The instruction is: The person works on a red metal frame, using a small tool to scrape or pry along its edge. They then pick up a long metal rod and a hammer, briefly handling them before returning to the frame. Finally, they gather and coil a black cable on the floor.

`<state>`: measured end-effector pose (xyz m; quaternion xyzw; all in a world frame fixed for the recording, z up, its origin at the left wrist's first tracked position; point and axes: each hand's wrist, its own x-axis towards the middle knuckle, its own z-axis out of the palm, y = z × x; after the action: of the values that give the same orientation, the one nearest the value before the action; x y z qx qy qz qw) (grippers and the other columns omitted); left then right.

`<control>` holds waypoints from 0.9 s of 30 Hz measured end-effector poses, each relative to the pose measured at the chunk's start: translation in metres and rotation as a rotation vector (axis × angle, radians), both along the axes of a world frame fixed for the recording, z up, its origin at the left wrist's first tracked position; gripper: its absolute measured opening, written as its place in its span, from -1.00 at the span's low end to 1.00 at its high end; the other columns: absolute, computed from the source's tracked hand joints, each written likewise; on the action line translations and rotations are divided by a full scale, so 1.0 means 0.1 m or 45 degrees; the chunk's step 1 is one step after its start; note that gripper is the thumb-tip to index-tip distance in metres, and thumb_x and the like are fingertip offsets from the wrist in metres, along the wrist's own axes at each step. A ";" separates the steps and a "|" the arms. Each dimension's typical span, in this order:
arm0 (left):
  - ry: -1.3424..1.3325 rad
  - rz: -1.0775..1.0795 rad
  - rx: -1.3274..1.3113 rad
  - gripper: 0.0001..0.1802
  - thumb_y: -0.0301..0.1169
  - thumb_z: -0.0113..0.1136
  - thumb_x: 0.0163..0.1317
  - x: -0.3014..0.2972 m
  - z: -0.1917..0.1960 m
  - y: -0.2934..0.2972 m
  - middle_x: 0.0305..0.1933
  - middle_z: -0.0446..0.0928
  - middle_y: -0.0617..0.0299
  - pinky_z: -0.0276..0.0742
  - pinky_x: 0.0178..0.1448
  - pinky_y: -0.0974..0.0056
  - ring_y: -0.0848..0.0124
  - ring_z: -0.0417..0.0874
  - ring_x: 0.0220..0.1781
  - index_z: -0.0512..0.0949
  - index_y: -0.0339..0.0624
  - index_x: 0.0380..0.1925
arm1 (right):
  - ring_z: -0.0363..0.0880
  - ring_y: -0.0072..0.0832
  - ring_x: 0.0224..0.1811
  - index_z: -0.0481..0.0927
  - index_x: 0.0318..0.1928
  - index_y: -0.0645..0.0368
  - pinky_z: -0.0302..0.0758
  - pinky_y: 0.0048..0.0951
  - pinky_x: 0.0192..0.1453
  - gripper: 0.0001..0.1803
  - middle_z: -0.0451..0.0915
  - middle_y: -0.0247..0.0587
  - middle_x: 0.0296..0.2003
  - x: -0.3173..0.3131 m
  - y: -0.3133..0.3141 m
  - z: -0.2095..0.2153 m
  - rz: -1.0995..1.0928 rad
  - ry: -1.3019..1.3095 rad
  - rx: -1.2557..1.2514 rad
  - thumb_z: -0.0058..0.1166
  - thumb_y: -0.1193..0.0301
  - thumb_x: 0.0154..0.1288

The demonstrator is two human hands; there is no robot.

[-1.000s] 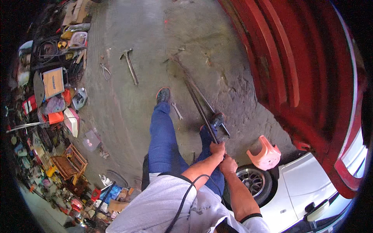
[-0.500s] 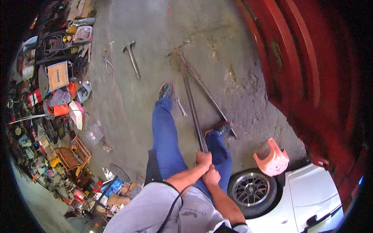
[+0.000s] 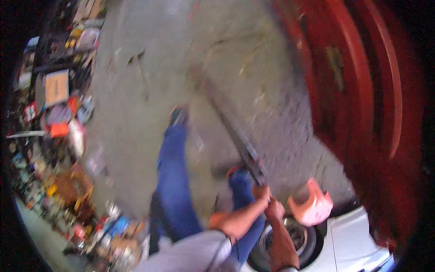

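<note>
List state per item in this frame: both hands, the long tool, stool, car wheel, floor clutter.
left hand: closed on the long metal tool's near end.
right hand: closed, just below the left hand; contact with the tool unclear.
long metal tool: slanted, far end at the concrete floor; motion-blurred.
orange plastic stool: beside the wheel; orientation unclear.
car wheel: mounted on the white car.
clutter: piled along the left.

Grey concrete floor (image 3: 136,136), red wall (image 3: 362,90) at right, cluttered shelves (image 3: 50,113) on left.
</note>
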<state>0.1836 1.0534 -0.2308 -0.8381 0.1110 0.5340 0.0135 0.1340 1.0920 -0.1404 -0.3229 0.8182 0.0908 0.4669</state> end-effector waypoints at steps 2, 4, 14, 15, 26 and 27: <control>0.186 -0.147 -0.336 -0.87 -0.43 0.15 -0.03 -0.58 -0.74 0.37 -0.62 0.48 0.14 0.42 -0.53 0.17 0.33 0.52 -0.61 0.44 -0.24 -0.53 | 0.64 -0.17 -0.29 0.59 -0.07 -0.03 0.55 -0.16 -0.22 -0.62 0.64 -0.06 -0.32 -0.71 0.26 -0.68 0.012 0.094 -0.017 0.05 0.15 0.10; 0.356 0.086 0.130 -0.83 -0.34 0.17 0.05 -0.27 -0.49 0.32 -0.56 0.48 0.20 0.37 -0.56 0.21 0.37 0.45 -0.62 0.40 -0.13 -0.54 | 0.62 -0.13 -0.37 0.58 -0.10 0.08 0.55 -0.13 -0.29 -0.63 0.63 -0.06 -0.38 -0.38 0.66 -0.95 -0.083 -0.093 0.025 0.00 0.15 0.17; 0.614 -0.043 0.053 -0.75 -0.24 0.35 -0.01 0.09 -0.94 0.08 -0.57 0.49 0.30 0.34 -0.52 0.27 0.43 0.45 -0.59 0.53 -0.14 -0.48 | 0.59 0.04 -0.30 0.53 -0.27 0.11 0.49 0.02 -0.21 -0.61 0.61 0.05 -0.41 -0.05 0.40 -1.31 -0.122 0.035 0.105 0.06 0.05 0.10; 0.615 -0.098 0.063 -0.74 -0.23 0.35 0.00 0.18 -0.78 0.08 -0.57 0.49 0.30 0.33 -0.52 0.28 0.44 0.45 -0.59 0.53 -0.14 -0.50 | 0.58 0.07 -0.31 0.51 -0.28 0.14 0.49 0.02 -0.21 -0.59 0.61 0.05 -0.41 -0.09 0.41 -1.32 -0.110 0.026 0.056 0.07 0.04 0.09; 0.823 -0.160 0.050 -0.58 -0.34 0.13 0.24 1.65 0.32 -1.66 -0.17 0.54 0.20 0.49 -0.15 0.33 0.42 0.56 -0.17 0.35 -0.22 0.07 | 0.55 0.03 -0.28 0.44 -0.21 0.22 0.43 -0.09 -0.25 -0.61 0.54 0.14 -0.41 -0.87 0.43 -1.49 -0.118 -0.173 0.097 0.19 0.24 0.01; 0.885 -0.225 -0.004 -0.58 -0.34 0.12 0.24 1.71 0.49 -1.82 -0.17 0.53 0.20 0.48 -0.12 0.33 0.42 0.56 -0.16 0.36 -0.22 0.07 | 0.55 0.00 -0.23 0.44 -0.17 0.21 0.44 -0.09 -0.19 -0.62 0.54 0.14 -0.34 -1.07 0.24 -1.52 -0.110 -0.081 0.157 0.17 0.29 0.03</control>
<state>0.3549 0.8718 -0.1813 -0.5936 0.1818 0.7837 0.0196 0.0271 1.1164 -0.2922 -0.2607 0.8089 0.1103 0.5153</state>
